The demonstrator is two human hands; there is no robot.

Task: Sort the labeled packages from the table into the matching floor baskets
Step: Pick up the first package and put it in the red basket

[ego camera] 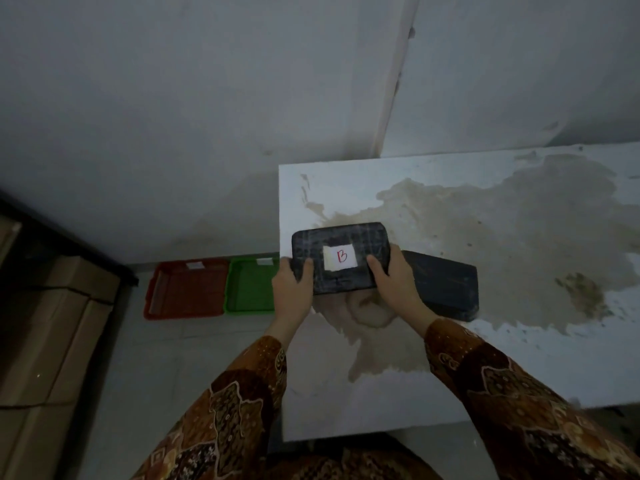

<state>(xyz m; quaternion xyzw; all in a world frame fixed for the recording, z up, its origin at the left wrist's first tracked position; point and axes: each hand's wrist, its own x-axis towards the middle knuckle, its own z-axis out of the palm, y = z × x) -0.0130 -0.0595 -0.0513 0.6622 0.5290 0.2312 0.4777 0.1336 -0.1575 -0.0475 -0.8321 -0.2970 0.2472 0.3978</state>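
Note:
A dark wrapped package (pixel 341 244) with a white label marked "B" in red is held above the left end of the white stained table (pixel 450 358). My left hand (pixel 292 289) grips its left side and my right hand (pixel 398 282) grips its right side. A second dark package (pixel 446 287) lies flat on the table just right of my right hand, its label hidden. On the floor to the left stand a red basket (pixel 185 289) and a green basket (pixel 249 285), each with a small white tag on its far rim.
Stacked cardboard boxes (pixel 45 341) stand at the left edge beside a dark frame. Grey walls meet in a corner behind the table. Tiled floor lies between the boxes and the table.

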